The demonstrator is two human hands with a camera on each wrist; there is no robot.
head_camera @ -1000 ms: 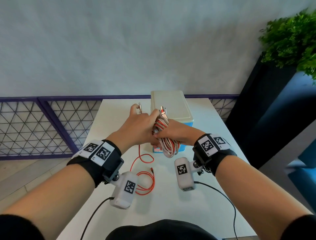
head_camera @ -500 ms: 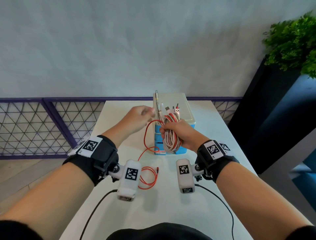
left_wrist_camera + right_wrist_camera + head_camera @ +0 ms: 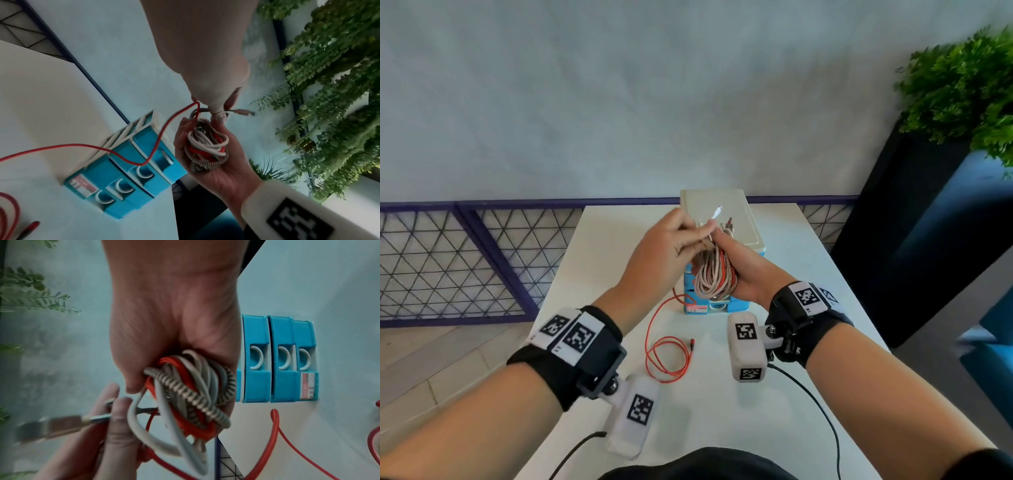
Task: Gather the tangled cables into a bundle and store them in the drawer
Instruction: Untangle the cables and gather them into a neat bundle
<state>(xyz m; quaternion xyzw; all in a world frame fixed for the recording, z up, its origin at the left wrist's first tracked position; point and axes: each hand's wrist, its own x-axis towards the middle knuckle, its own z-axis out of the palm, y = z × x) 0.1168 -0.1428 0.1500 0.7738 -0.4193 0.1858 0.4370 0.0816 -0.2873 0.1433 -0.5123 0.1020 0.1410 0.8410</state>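
My right hand [image 3: 739, 269] grips a coiled cable bundle [image 3: 714, 274] of white, red and striped braided cords, held in the air in front of the drawer unit [image 3: 719, 212]. My left hand [image 3: 697, 234] is at the top of the bundle, pinching the red cable [image 3: 160, 134] and some plug ends. The red cable runs down from there to a loose coil [image 3: 667, 356] on the white table [image 3: 774, 428]. In the right wrist view the bundle [image 3: 191, 394] fills my right hand [image 3: 174, 321], and a blurred USB plug [image 3: 51, 426] sticks out past my left fingers [image 3: 119, 418].
The drawer unit has a cream top and three closed blue drawers [image 3: 277, 360] facing me. A purple lattice railing [image 3: 465, 267] runs behind the table. At the right stands a dark planter [image 3: 914, 222] with a green plant [image 3: 969, 92].
My left hand moved left away from the bundle with the red cable, then came back to the bundle's top. My right hand kept its grip on the bundle.
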